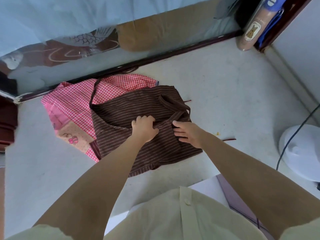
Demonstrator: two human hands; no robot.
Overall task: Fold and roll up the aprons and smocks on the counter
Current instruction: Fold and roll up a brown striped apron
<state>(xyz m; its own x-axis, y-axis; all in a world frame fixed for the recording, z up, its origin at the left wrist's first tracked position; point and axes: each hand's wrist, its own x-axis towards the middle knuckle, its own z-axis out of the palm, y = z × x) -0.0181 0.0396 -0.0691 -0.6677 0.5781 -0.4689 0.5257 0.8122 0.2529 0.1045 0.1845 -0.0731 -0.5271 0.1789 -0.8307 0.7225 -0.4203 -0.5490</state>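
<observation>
A brown apron with thin pale stripes [124,108] lies partly folded on the pale counter [225,94]. Its straps bunch at the right end, and one loop runs up to the left. My left hand [143,129] grips a fold of the fabric near the apron's middle, fingers curled into it. My right hand [187,133] rests just to the right with fingers extended flat on the cloth, close to the straps. Under the brown apron, a pink gingham smock [72,104] with a peach pocket patch sticks out to the left and behind.
A dark-framed glass window [121,54] runs along the counter's back edge. A tall clear container with a dog label [252,30] stands at the back right. A white round appliance [301,151] with a cord sits at the right edge. A loose brown thread [229,139] lies nearby.
</observation>
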